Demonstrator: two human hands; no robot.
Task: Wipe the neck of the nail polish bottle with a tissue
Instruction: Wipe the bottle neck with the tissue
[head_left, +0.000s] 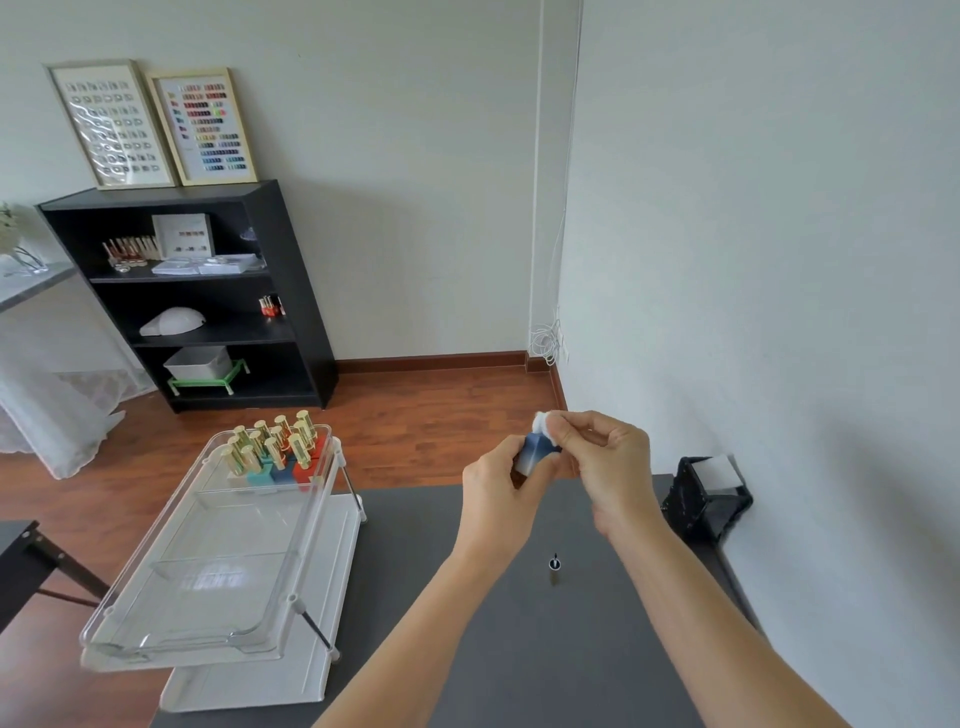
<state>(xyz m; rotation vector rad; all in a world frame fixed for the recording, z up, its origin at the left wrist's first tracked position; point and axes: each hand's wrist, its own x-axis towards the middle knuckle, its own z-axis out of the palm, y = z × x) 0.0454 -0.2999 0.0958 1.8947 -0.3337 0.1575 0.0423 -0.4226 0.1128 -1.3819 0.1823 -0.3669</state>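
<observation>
A: Nearest item on the table (467, 623)?
B: The cap (555, 564), upright, nearer the viewer than both hands.
A: Above the table's far edge?
B: Left hand (496, 491) grips the bottle (535, 453); right hand (605, 457) pinches a tissue (546, 423) against its top.
A: Left of the table?
B: A clear tray (171, 597) with gold-capped bottles (275, 441) at its far end.
</observation>
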